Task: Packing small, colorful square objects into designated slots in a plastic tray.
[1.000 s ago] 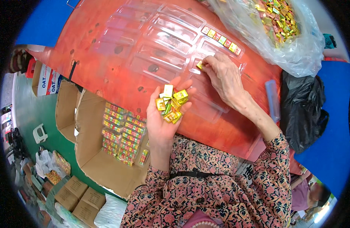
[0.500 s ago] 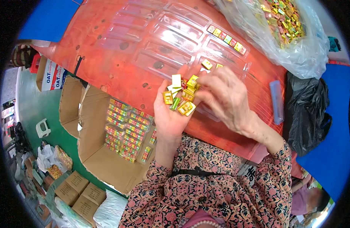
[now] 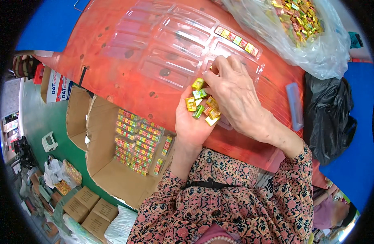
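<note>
My left hand [image 3: 190,122] is palm up and cupped, holding a loose pile of small shiny wrapped blocks [image 3: 199,94] in yellow, gold and green. Above and to its right, my right hand [image 3: 235,91] bends over a compartment of the clear plastic tray [image 3: 170,61], thumb and fingers drawn together. Its knuckles hide the fingertips and whatever lies between them. In the tray's far right compartment stands a row of wrapped blocks [image 3: 237,40] in mixed colours. The compartments to the left of it hold no blocks.
A large clear bag [image 3: 329,61] of loose blocks lies at the far right, above a black plastic bag [image 3: 327,118]. A blue plastic strip [image 3: 294,106] lies on the red table [image 3: 126,77]. Left of me, an open cardboard box [image 3: 109,162] contains filled trays [image 3: 138,140].
My right hand has moved up and left, away from my left palm and over the tray compartment. The left hand has shifted slightly right, and the blocks in it have rearranged.
</note>
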The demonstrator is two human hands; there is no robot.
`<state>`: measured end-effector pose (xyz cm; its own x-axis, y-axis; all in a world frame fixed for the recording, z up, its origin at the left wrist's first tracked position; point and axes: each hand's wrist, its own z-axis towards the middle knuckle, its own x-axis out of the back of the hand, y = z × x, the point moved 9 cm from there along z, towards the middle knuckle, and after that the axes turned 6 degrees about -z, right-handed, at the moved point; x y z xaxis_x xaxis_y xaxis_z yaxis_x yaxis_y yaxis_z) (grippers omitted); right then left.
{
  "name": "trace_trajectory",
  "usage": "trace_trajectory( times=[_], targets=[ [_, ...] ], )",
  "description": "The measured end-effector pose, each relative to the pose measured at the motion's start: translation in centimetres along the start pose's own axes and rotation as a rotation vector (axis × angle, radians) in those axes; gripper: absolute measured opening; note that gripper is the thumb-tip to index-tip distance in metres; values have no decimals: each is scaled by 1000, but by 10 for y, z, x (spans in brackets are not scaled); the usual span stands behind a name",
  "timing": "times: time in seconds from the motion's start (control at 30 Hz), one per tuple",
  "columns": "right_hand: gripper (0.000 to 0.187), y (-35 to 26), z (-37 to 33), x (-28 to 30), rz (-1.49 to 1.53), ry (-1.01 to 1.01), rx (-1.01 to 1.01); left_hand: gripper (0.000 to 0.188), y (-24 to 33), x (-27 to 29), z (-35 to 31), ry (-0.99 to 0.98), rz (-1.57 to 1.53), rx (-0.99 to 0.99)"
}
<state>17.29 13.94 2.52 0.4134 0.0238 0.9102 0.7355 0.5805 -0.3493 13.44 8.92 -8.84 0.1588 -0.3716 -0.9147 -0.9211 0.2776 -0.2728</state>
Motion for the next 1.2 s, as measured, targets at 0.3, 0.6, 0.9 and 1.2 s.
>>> trace_trajectory(
  times=[0.3, 0.6, 0.9, 1.2],
  targets=[
    [17, 9, 0, -12, 77, -176, 68, 43, -8, -7, 10, -77, -33, 18],
    [15, 23, 2, -7, 455, -138, 10, 48, 1, -11, 8, -71, 11, -23],
    [12, 118, -10, -5, 451, -7, -284, 50, 12, -18, 1, -36, 56, -37],
    [6, 94, -4, -24, 287, 101, -112, 41, 20, -1, -4, 77, -56, -36]
  ],
)
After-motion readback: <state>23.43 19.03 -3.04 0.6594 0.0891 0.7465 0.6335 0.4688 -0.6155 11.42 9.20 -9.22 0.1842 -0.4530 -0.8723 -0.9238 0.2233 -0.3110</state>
